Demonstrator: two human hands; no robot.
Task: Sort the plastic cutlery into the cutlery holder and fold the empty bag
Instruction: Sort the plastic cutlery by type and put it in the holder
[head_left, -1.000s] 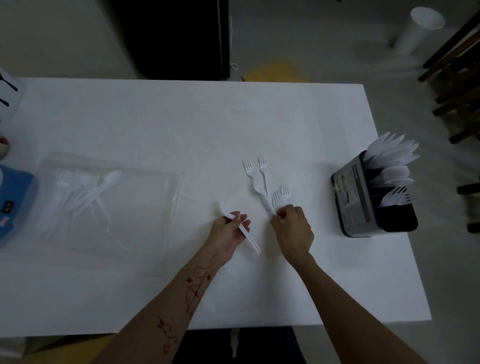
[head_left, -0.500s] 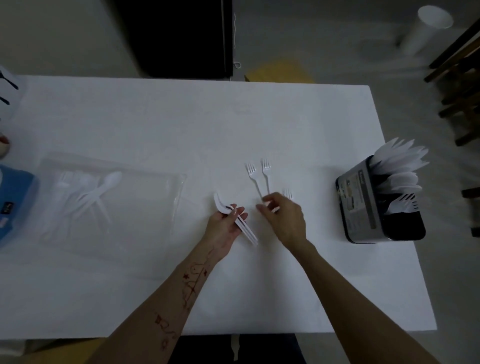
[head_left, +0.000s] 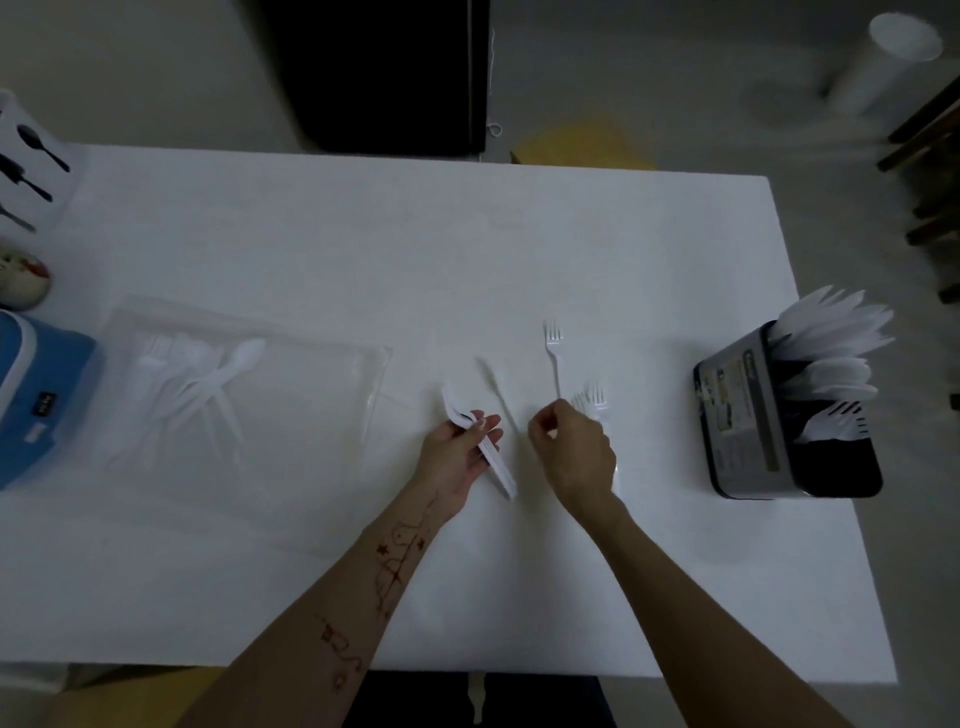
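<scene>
Head-worn view, down over table (head_left: 363, 249)

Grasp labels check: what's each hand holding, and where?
Left hand: stacked spoons, pinched mid-handle. Right hand: forks, tines protruding; grip point hidden.

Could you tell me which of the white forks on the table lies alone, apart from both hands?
The single fork lying farthest from the person, tines pointing away; the other forks sit bunched at the right hand.

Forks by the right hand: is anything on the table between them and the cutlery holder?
Nothing visible. The forks at the right hand and the single fork lying farther out are separated from the cutlery holder only by bare white table. The holder's fork compartment already holds forks but looks open on top.
</scene>
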